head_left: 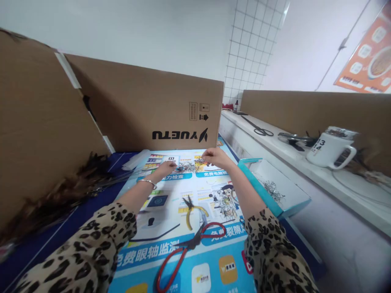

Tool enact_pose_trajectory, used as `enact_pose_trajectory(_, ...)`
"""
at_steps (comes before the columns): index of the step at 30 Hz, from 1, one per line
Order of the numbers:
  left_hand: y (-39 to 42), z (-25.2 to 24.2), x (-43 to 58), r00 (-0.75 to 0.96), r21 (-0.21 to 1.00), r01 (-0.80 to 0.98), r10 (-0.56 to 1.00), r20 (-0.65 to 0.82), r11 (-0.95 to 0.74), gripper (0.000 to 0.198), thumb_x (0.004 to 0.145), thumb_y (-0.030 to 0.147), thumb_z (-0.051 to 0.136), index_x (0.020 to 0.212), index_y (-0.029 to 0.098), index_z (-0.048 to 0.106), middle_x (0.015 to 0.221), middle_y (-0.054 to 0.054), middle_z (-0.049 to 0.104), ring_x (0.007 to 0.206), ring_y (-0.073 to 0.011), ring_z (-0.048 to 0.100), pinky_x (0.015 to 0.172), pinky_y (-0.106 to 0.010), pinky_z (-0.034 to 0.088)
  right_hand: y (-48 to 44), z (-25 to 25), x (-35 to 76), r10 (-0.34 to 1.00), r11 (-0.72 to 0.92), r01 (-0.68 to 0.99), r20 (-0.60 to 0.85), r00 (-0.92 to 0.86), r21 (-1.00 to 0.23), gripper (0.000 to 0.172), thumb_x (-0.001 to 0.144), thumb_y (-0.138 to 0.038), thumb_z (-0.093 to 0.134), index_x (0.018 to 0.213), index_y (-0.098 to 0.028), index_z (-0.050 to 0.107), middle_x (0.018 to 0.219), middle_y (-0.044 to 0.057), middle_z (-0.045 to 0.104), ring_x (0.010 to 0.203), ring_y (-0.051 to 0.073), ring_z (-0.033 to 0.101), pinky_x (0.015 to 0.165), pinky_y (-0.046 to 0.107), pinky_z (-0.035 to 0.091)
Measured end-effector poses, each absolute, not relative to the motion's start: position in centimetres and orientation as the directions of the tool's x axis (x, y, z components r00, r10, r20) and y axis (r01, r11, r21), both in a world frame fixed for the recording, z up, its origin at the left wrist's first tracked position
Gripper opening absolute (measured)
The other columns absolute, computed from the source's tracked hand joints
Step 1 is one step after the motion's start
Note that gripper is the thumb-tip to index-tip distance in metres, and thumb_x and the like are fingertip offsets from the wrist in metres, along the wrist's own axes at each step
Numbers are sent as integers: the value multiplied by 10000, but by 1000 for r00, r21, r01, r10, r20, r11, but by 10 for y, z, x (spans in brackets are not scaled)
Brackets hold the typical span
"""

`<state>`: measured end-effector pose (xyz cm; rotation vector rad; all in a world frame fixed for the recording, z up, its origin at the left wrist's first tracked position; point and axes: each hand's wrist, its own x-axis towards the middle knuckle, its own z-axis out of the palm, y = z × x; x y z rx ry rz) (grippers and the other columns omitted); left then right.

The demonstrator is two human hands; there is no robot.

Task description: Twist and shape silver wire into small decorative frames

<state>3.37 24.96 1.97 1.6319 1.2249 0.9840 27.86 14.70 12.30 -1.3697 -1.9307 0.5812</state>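
Note:
My left hand [166, 169], with a silver bangle at the wrist, is closed in a pinch at the left edge of a small pile of thin wire pieces [190, 166]. What its fingertips hold is too small to make out. To the right of that pile, my right hand [218, 158] is also pinched, a little above the printed sheet [183, 191]; I cannot tell what is in it. Nearer to me lie yellow-handled pliers [190, 211], jaws pointing away, and red-handled scissors [193, 243]. A second tangle of fine wire [227, 205] rests beside my right forearm.
A turquoise box [259, 191] with wire bits stands at the right. Cardboard panels [146, 106] wall the back and left. Brown feathers [61, 191] lie along the left. On the right ledge are a white mug [326, 148] and black scissors [259, 129].

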Motion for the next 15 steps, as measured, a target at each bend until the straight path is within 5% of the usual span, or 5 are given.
enact_pose_trajectory(3, 237, 36, 18, 275, 935, 319, 959, 63, -153, 206, 833, 301, 544, 916, 122, 602, 884, -40, 629, 750, -150, 597, 662, -303, 498, 113, 113, 288, 943, 333, 749, 178, -283, -573, 87, 678, -199, 596, 706, -157, 667, 668, 4, 647, 639, 116, 557, 583, 198, 374)
enact_pose_trajectory(6, 225, 50, -3, 321, 931, 333, 946, 39, -151, 140, 627, 270, 704, 674, 155, 640, 628, -10, 638, 640, -164, 580, 548, -225, 433, 81, 99, 298, 941, 319, 824, 58, -332, -469, 67, 643, -168, 611, 656, -170, 677, 638, 1, 658, 620, 126, 562, 565, 200, 355)
enact_pose_trajectory(10, 211, 69, -25, 375, 924, 348, 927, 18, -159, 182, 513, 243, 736, 650, 161, 650, 539, 7, 619, 562, -133, 552, 528, -203, 400, 51, 86, 306, 938, 309, 872, -29, -345, -380, 98, 665, -172, 593, 690, -183, 687, 683, 6, 678, 642, 137, 576, 559, 198, 353)
enact_pose_trajectory(15, 186, 87, -33, 453, 905, 368, 891, 25, -212, 202, 562, 322, 719, 655, 156, 652, 482, -6, 586, 470, -145, 525, 488, -235, 396, 33, 78, 300, 949, 298, 904, -4, -314, -307, 156, 740, -208, 542, 788, -173, 687, 802, 31, 688, 737, 152, 589, 615, 204, 367)
